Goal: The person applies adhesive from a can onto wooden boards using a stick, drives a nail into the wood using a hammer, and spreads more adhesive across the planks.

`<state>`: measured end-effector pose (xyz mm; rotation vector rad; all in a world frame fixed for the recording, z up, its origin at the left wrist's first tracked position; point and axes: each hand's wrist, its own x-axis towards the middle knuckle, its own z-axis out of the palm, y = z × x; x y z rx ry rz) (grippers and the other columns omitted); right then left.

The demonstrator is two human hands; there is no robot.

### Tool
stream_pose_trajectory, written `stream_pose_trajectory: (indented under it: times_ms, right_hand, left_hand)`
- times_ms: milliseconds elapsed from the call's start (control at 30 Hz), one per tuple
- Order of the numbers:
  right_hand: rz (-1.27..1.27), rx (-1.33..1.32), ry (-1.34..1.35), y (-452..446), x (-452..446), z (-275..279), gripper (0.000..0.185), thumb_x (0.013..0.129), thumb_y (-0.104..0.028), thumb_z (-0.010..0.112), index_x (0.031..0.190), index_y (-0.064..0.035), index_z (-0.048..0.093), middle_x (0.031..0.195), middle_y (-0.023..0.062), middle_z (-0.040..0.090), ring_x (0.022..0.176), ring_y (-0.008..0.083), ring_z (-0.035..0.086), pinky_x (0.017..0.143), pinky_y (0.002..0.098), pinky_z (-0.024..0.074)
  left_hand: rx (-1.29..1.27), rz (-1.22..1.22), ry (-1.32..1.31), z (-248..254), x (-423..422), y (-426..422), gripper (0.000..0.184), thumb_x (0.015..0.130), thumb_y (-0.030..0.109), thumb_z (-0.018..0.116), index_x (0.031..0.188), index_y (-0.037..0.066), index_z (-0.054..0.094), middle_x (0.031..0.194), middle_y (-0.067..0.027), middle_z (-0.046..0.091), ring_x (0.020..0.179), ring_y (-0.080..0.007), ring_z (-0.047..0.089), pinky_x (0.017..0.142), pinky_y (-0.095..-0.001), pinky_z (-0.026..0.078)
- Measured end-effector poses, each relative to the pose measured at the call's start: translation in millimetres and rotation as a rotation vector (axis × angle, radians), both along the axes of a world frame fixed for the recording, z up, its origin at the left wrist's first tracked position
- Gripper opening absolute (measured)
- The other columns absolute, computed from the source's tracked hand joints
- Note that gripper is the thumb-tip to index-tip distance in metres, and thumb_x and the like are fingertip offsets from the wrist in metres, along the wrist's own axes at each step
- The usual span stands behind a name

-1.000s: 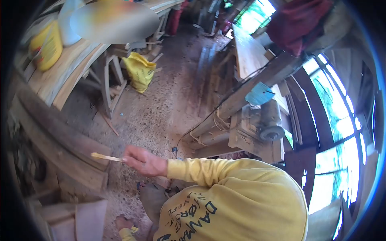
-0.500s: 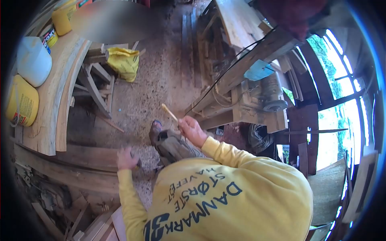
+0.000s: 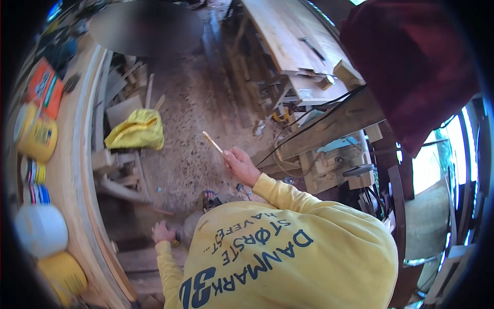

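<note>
A thin, pale wooden stick (image 3: 212, 141) points up and to the left from the fingers of my right hand (image 3: 241, 164). My right hand is closed around its lower end and held out over the floor. Lower and to the left, my left hand (image 3: 163, 233) hangs beside my leg with its fingers loosely apart and nothing visible in them. Dark timber lies near that hand. My yellow sweatshirt (image 3: 288, 247) covers the lower middle of the view.
Along the left runs a plank bench (image 3: 77, 170) with yellow tubs (image 3: 43, 139), a white plastic container (image 3: 41, 230) and small tins. A yellow sack (image 3: 136, 129) lies beside it among offcuts. On the right is a worktable (image 3: 288, 36) bearing a hammer (image 3: 312, 47). Dark red cloth (image 3: 406, 62) hangs nearby.
The view has shifted forward; bench, sack and worktable now sit differently in it, and the hammer shows. My right hand still holds the stick. My left hand appears lower.
</note>
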<state>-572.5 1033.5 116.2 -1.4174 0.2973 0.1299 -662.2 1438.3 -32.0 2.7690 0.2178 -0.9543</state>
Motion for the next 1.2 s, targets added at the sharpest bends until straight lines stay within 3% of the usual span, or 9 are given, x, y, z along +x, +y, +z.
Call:
stream_pose_trajectory:
  times_ms: [67,200,367,467,633,800,1000,1200]
  right_hand:
    - [-0.043,-0.005,-0.037,-7.7,24.3,5.4,0.029,0.108,-0.034,0.057,0.093,-0.0105,0.051,0.072,-0.0039,0.05,0.061,0.0064,0.044,0.054,0.024,0.0385]
    - [-0.122,0.0,-0.021,-16.5,60.0,-0.4,0.03,0.108,-0.034,0.057,0.092,-0.01,0.052,0.073,-0.0033,0.052,0.062,0.0063,0.045,0.054,0.0241,0.0392]
    - [-0.211,-0.007,-0.018,-19.7,146.2,-3.8,0.031,0.108,-0.035,0.058,0.09,-0.0094,0.054,0.074,-0.0033,0.053,0.063,0.0064,0.046,0.055,0.025,0.0396]
    - [-0.29,-0.027,-0.059,-17.5,212.0,-5.1,0.032,0.107,-0.036,0.058,0.09,-0.0092,0.054,0.074,-0.0033,0.053,0.063,0.0066,0.046,0.056,0.0252,0.0395]
    - [-0.446,-0.015,-0.066,-28.9,308.8,17.2,0.031,0.107,-0.035,0.059,0.091,-0.0094,0.056,0.074,-0.0033,0.053,0.062,0.0067,0.046,0.056,0.0246,0.0395]
    - [-0.701,0.082,-0.007,-62.4,337.1,12.7,0.025,0.108,-0.032,0.058,0.093,-0.0114,0.054,0.074,-0.0033,0.05,0.059,0.0054,0.043,0.051,0.0214,0.0349]
    - [-0.795,0.1,-0.002,-136.1,380.0,-20.6,0.024,0.108,-0.032,0.058,0.094,-0.0131,0.052,0.073,-0.0035,0.05,0.057,0.0052,0.043,0.049,0.0204,0.0332]
    - [-0.787,0.008,-0.02,-254.8,497.5,-36.9,0.026,0.108,-0.034,0.057,0.093,-0.013,0.053,0.072,-0.004,0.05,0.057,0.0052,0.044,0.049,0.0216,0.0346]
  left_hand:
    - [0.04,-0.007,0.021,-24.8,17.6,7.4,0.059,0.075,0.041,0.083,0.127,0.018,0.067,0.136,-0.0142,0.06,0.13,-0.04,0.053,0.105,-0.0555,0.049]
    - [0.096,-0.048,0.173,-124.5,66.7,13.2,0.055,0.077,0.044,0.08,0.122,0.016,0.068,0.127,-0.0174,0.064,0.118,-0.0425,0.061,0.101,-0.0548,0.052]
    - [0.094,-0.108,0.316,-154.6,179.9,1.8,0.054,0.077,0.046,0.078,0.121,0.015,0.068,0.123,-0.0189,0.065,0.114,-0.0435,0.063,0.099,-0.0553,0.052]
    - [0.084,-0.155,0.278,-150.4,269.3,9.8,0.054,0.078,0.046,0.078,0.121,0.015,0.068,0.123,-0.0193,0.065,0.113,-0.0438,0.063,0.098,-0.0555,0.052]
    - [0.068,-0.171,0.112,-88.9,447.1,26.4,0.054,0.078,0.046,0.077,0.12,0.014,0.068,0.122,-0.0199,0.065,0.112,-0.0442,0.063,0.097,-0.0559,0.052]
    - [0.049,-0.113,-0.006,-33.4,565.1,29.0,0.054,0.078,0.046,0.077,0.12,0.013,0.068,0.121,-0.0205,0.066,0.111,-0.0447,0.064,0.096,-0.0563,0.053]
    - [0.067,-0.125,0.013,-45.6,622.6,-27.7,0.053,0.079,0.046,0.076,0.119,0.012,0.068,0.121,-0.0213,0.066,0.11,-0.0453,0.064,0.095,-0.0568,0.053]
    - [0.04,-0.205,0.02,-75.6,702.8,-162.9,0.053,0.079,0.046,0.075,0.119,0.012,0.068,0.12,-0.022,0.066,0.109,-0.0458,0.064,0.094,-0.0573,0.053]
